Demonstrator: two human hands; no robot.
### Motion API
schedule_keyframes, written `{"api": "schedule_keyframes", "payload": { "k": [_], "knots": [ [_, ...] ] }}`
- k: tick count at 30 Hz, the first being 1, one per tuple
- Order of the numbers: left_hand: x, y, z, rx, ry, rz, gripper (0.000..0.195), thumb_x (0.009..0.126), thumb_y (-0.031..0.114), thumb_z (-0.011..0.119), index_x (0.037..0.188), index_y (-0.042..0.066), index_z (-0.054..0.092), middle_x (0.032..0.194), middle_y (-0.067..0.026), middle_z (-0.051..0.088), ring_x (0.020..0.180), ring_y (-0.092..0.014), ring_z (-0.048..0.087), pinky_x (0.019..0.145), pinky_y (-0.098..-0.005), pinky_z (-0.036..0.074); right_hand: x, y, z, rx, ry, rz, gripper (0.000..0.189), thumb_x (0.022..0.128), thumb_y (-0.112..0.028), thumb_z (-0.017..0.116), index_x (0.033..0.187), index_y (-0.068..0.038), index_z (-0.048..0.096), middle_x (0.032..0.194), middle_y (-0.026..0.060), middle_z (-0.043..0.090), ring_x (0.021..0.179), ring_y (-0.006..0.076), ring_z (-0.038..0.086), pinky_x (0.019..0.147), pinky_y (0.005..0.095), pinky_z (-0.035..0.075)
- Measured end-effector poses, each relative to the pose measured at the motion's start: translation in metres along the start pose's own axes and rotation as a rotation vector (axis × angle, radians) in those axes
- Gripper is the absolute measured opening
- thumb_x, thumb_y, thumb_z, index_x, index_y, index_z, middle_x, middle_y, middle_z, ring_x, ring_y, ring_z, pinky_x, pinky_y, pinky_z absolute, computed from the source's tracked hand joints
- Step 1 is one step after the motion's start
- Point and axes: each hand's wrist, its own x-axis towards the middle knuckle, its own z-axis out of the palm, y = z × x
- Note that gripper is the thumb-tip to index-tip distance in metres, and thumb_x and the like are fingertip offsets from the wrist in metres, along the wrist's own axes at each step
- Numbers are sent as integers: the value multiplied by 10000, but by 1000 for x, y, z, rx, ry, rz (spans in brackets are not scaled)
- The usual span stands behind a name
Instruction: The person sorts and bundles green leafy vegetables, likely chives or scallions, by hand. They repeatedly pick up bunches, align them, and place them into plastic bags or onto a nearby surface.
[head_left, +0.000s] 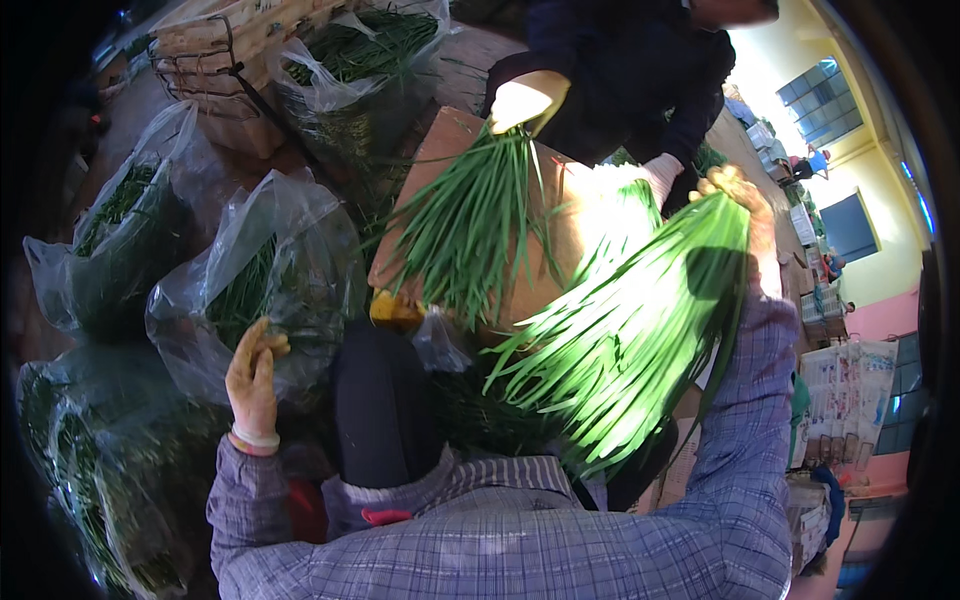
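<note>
My right hand (735, 191) grips a large bunch of long, flat green leaves that look like garlic chives (630, 307), held by the upper end so the leaves fan down and to the left. Bright sunlight falls on this bunch. Out to the left, my left hand (253, 367) holds nothing, its fingers apart. It is near a clear plastic bag (300, 232) with green leaves inside. Between the hands, another bunch of green leaves (480, 217) hangs over a brown board or box (409, 202); a co-worker's hand (529, 101) holds its upper end.
Opposite me sits a co-worker in dark clothes (622, 75), whose second hand (660, 176) is by more leaves. More filled plastic bags (120, 217) stand at the left, with a wrapped bale of greens (112, 450) below. A wooden crate (217, 67) with a metal rack is behind them.
</note>
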Motion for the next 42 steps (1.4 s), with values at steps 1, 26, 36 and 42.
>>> {"api": "schedule_keyframes", "payload": {
  "k": [1,26,36,42],
  "knots": [
    [0,-7,-6,33,21,-41,403,983,-40,454,1379,-23,526,1095,-100,671,997,-164,628,952,-301,485,19,6,-1,35,8,99,112,877,-54,647,977,-64,598,891,54,636,882,238,658,813,380,571],
    [246,-174,-159,1041,-124,398,285,888,111,605,1164,62,652,1048,-165,692,963,-322,650,864,-376,526,281,351,228,-949,-825,-372,318,891,-129,667,1200,-57,646,1183,110,663,1126,261,623,998,339,472],
    [366,-89,-171,1406,164,112,790,899,370,671,1557,174,281,1322,-182,575,1252,-344,532,1054,-422,450,351,485,310,-1923,-1171,-217,655,848,-269,702,1418,-49,465,1245,220,627,1136,344,616,958,416,493],
    [311,-176,-71,1096,-58,173,420,812,288,730,1115,35,586,1058,-180,623,1035,-358,610,929,-462,483,372,442,292,-2204,-1295,-97,555,889,-372,659,1332,-60,540,1097,161,703,1063,322,657,912,420,518]
  ]
}}
